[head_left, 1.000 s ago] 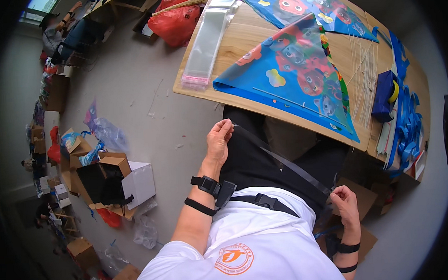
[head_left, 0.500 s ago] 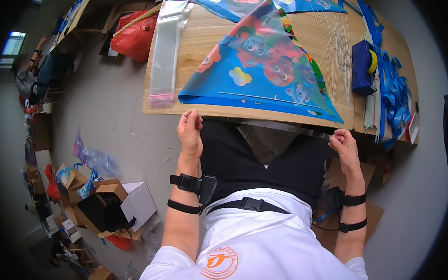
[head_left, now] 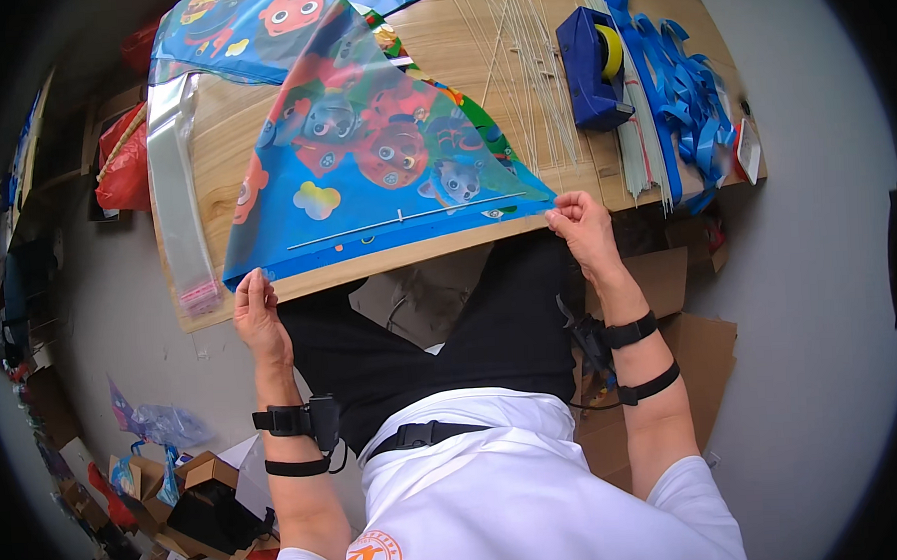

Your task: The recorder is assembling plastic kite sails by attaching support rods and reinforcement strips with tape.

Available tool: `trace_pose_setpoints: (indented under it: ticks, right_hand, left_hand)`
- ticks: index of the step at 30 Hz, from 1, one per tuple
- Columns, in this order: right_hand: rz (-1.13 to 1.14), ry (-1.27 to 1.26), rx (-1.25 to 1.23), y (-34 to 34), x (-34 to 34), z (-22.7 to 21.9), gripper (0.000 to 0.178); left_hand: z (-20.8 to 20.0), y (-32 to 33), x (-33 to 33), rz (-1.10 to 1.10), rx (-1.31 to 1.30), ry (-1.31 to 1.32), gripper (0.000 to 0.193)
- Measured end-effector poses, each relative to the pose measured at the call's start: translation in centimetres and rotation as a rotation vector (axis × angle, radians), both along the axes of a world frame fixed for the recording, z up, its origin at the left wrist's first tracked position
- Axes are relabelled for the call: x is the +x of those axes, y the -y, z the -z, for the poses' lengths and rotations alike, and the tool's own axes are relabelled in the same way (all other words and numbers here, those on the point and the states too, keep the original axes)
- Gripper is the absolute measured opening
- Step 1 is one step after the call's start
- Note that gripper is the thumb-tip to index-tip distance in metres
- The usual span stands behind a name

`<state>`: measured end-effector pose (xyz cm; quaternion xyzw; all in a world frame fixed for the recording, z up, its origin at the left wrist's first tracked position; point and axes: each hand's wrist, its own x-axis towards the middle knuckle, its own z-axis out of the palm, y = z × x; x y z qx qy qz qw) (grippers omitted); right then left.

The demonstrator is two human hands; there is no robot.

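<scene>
A blue cartoon-print kite sheet (head_left: 353, 159), roughly triangular, lies on the wooden table with its long blue edge toward me. A thin pale rod (head_left: 446, 214) with a small white piece at its middle rests near that edge. My left hand (head_left: 263, 318) is closed in a pinch at the sheet's left corner. At the right corner my right hand (head_left: 589, 236) pinches too. Both sets of fingertips seem to hold the ends of a clear tape strip along the near edge; against the sheet the strip hardly shows.
Clear plastic bags (head_left: 176, 192) lie at the table's left. On the right stand a blue tape dispenser (head_left: 592, 74), thin rods (head_left: 529, 66) and tangled blue ribbon (head_left: 683, 100). More printed sheets (head_left: 228, 34) lie at the back. Cardboard boxes (head_left: 212, 475) sit on the floor.
Both hands have moved forward from over my lap to the sheet's near corners, bringing the clear strip to its edge. My view has shifted, so the table appears farther left.
</scene>
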<state>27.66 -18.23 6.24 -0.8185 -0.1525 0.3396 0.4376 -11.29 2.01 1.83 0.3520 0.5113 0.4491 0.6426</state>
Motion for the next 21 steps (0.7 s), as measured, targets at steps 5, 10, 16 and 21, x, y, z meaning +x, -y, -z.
trace_pose_setpoints:
  ticks: [5, 10, 16, 21]
  right_hand:
    - [-0.055, 0.265, -0.047, -1.5, 1.8, 1.9, 0.026]
    - [-0.127, 0.400, -0.125, -2.8, 2.1, 3.0, 0.024]
    - [-0.124, 0.403, -0.164, -3.5, 2.2, 3.8, 0.022]
    - [-0.140, 0.404, -0.207, -3.5, 2.5, 4.6, 0.026]
  left_hand:
    - [-0.4, -1.1, 2.5, 0.034, 0.192, -0.369, 0.017]
    - [-0.1, -1.7, 3.2, 0.041, 0.245, -0.438, 0.018]
    - [1.0, -1.7, 3.1, 0.020, 0.233, -0.514, 0.019]
    - [1.2, -1.7, 3.2, 0.028, 0.203, -0.519, 0.020]
